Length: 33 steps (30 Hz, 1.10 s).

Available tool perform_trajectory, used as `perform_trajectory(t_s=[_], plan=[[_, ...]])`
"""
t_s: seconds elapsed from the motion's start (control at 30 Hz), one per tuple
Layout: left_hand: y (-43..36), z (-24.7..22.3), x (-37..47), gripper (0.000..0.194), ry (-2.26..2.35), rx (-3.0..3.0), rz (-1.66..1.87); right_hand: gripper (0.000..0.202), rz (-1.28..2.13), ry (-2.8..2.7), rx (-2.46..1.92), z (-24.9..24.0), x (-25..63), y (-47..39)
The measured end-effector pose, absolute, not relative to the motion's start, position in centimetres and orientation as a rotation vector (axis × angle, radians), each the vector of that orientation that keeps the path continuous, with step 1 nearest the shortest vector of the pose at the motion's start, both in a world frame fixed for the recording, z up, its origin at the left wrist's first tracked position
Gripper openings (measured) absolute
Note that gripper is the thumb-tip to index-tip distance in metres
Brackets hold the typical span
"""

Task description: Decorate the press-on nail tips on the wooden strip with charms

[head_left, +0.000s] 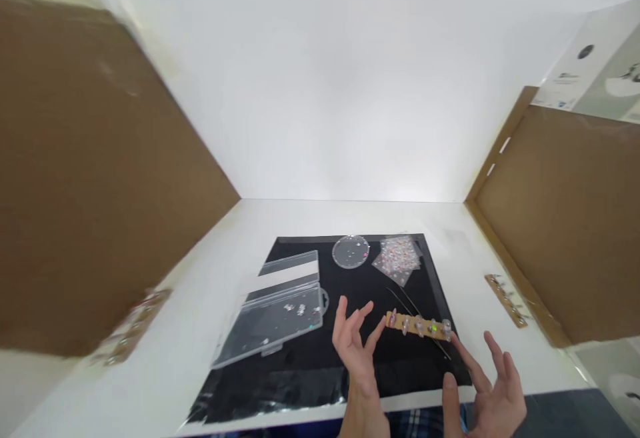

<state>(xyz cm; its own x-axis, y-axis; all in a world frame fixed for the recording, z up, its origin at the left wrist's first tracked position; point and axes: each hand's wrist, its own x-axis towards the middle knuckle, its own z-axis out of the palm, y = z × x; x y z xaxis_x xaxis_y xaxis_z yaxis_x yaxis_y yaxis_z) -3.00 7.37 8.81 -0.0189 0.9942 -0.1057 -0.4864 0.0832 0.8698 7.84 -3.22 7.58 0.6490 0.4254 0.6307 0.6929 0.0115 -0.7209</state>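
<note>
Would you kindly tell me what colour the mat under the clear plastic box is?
The mat is black and slightly glossy, seen in the head view.

Craft/nail-art desk: cardboard dividers [95, 178], black mat [320, 358], rhinestone dish [351, 251].

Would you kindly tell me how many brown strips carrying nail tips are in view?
3: one strip on the black mat between both hands, one by the right cardboard wall, one blurred at the left.
</note>
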Motion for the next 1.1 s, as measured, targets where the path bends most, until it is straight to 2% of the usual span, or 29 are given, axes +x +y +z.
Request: perform_trajectory(t_s=[0.13,0.43,0.63,0.93,1.1], plan=[[7.4,9.8,2.5,0.072,0.804,0.845,1.229,0.092,-0.396,-0.89,-1.637,8.0,10.9,-5.0],[7.1,11.0,10.3,0.1,0.662,1.364,0.856,0.094,-0.531,-0.784,-1.751,5.8,15.8,-6.3],[8.5,10.4,13.6,0.106,0.637,1.392,0.801,0.089,-0.434,-0.676,-1.843,4.3,16.1,-6.0],[9.9,9.3,18.0,0.112,0.588,1.323,0.812,0.1,-0.321,-0.616,-1.989,3.9,16.9,-5.7],[7.9,9.6,15.3,0.112,0.563,1.232,0.884,0.107,-0.431,-0.625,-2.049,1.1,17.6,-6.7]])
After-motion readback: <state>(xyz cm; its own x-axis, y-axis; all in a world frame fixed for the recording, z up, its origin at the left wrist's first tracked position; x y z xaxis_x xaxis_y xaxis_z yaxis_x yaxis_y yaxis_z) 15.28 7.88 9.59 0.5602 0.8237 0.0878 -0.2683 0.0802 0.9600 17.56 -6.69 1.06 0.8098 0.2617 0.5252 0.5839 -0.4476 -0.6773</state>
